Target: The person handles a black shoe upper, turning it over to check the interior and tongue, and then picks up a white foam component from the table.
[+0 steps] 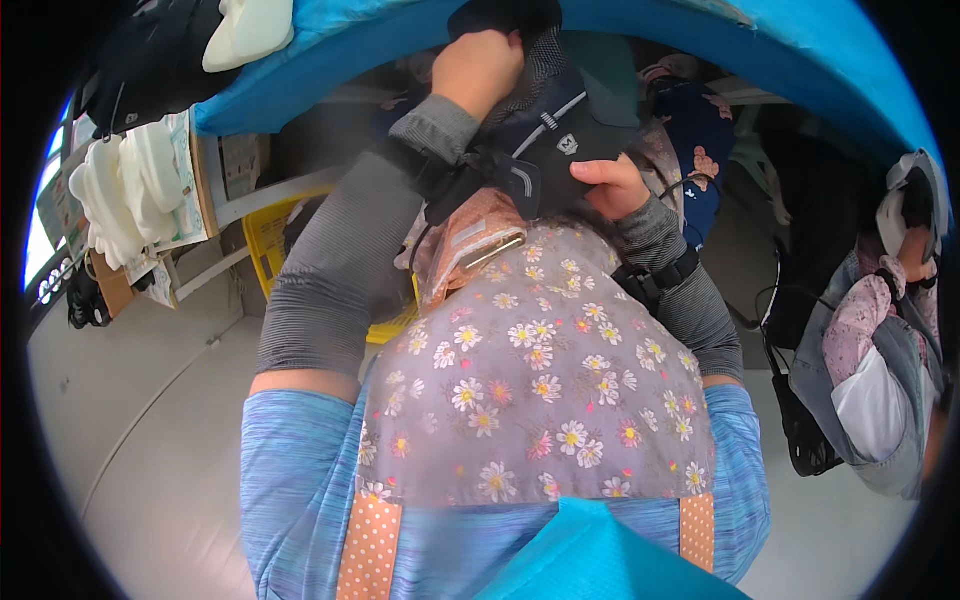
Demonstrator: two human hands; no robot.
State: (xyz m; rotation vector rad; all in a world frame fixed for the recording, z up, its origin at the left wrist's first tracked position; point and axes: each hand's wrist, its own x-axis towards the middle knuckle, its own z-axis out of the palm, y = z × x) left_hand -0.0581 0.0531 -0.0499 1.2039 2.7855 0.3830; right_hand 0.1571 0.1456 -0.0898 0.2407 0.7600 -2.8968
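A dark navy and black fabric piece (545,150) with white stripes and a small pale shield badge is stretched between my hands. I cannot tell its exact kind. At its upper end, my left hand (480,72) is closed in a fist on a black part with grey mesh beside it. My right hand (612,187) pinches its right side, thumb lying on top and the other fingers mostly hidden beneath. Below the piece, an orange-brown pouch-like thing (470,245) rests against my flowered apron (530,380). Grey sleeves cover both my forearms.
A blue-covered table edge (760,50) curves across the top. White, sole-like pieces (130,190) are stacked at the left, with another white piece (250,30) above. A yellow crate (265,245) stands below the table. Another person's patterned sleeve (860,315) shows at the right.
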